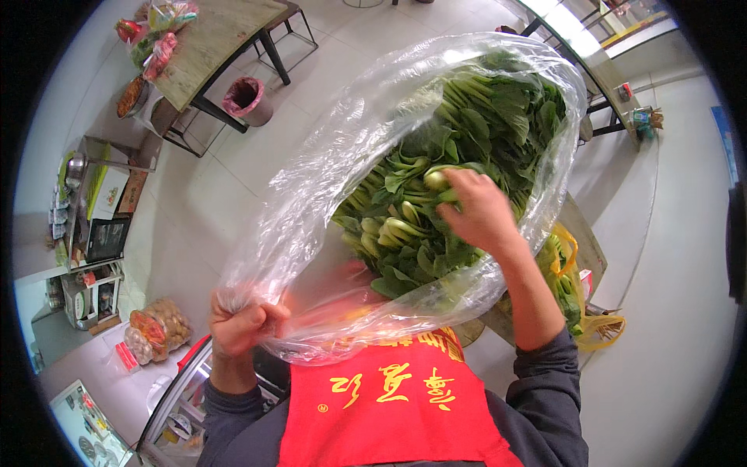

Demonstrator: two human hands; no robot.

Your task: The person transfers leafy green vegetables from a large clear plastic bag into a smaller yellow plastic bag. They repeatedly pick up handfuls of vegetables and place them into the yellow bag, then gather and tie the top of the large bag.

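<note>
A large clear plastic bag (pixel 344 140) gapes wide in front of me, full of leafy green bok choy (pixel 490 117). My left hand (pixel 245 324) is closed around the bunched rim of the bag at the lower left. Inside the opening, my right hand (pixel 478 210) has its thumb and fingers at the pale base of one bok choy (pixel 436 178); whether they grip it firmly cannot be told. More pale stem ends (pixel 397 230) show left of that hand. Below the bag is the red apron (pixel 385 420) on my body, with yellow writing.
A table (pixel 216 41) with bagged produce stands at upper left, a lined waste bin (pixel 248 100) beside it. Shelves (pixel 87 204) are far left, a sack of potatoes (pixel 169 327) lower left. At right, a yellow bag of greens (pixel 563 280) rests on a stool or bench.
</note>
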